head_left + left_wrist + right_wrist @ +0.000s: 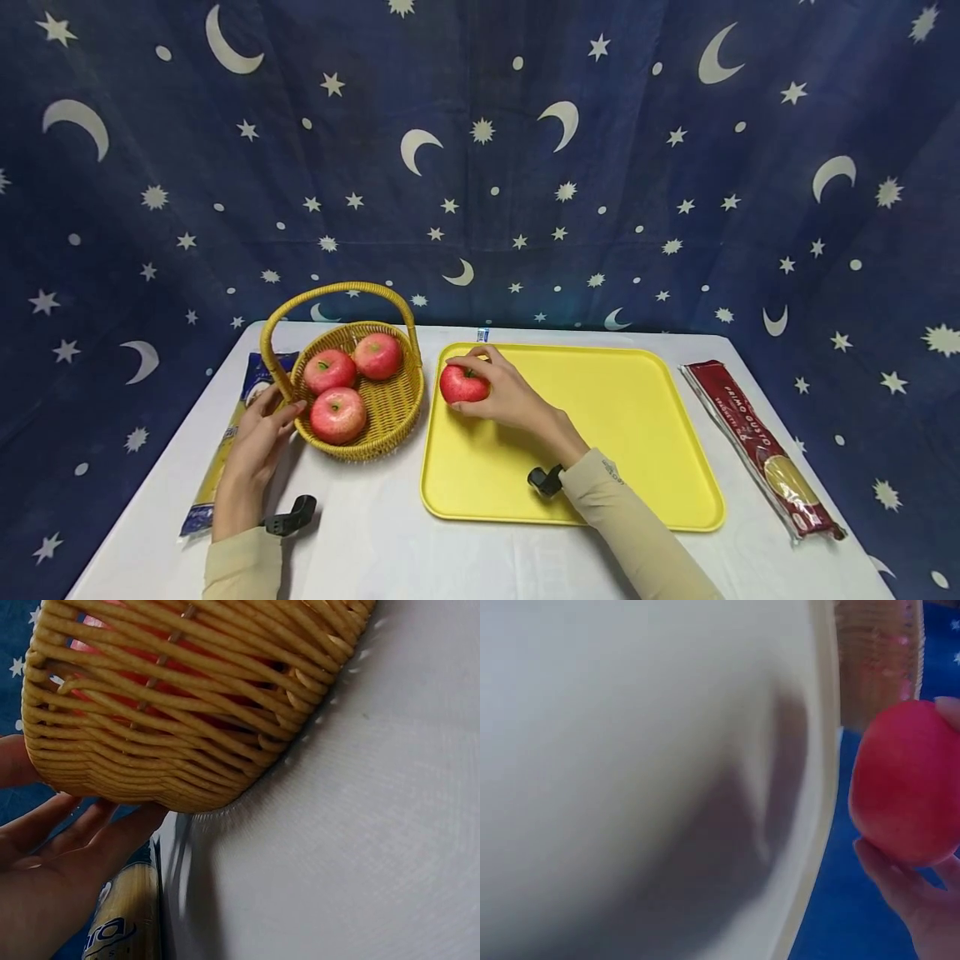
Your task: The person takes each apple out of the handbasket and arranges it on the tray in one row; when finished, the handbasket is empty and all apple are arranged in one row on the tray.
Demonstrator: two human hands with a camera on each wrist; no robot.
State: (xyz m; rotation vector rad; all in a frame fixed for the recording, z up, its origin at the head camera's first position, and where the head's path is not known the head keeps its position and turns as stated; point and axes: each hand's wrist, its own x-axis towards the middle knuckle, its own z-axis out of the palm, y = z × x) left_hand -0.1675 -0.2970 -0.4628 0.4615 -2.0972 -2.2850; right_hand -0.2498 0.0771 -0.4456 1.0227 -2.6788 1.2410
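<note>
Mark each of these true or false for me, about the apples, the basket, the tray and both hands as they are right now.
1. The right hand grips an apple over the yellow tray. True.
2. The wicker basket holds four apples. False: three apples lie in it.
3. The left hand rests against the basket's outer wall. True.
4. The red spaghetti packet lies on the tray. False: it lies on the white table, to the right of the tray.
5. The left hand holds an apple. False: it holds nothing; its fingers are relaxed.
</note>
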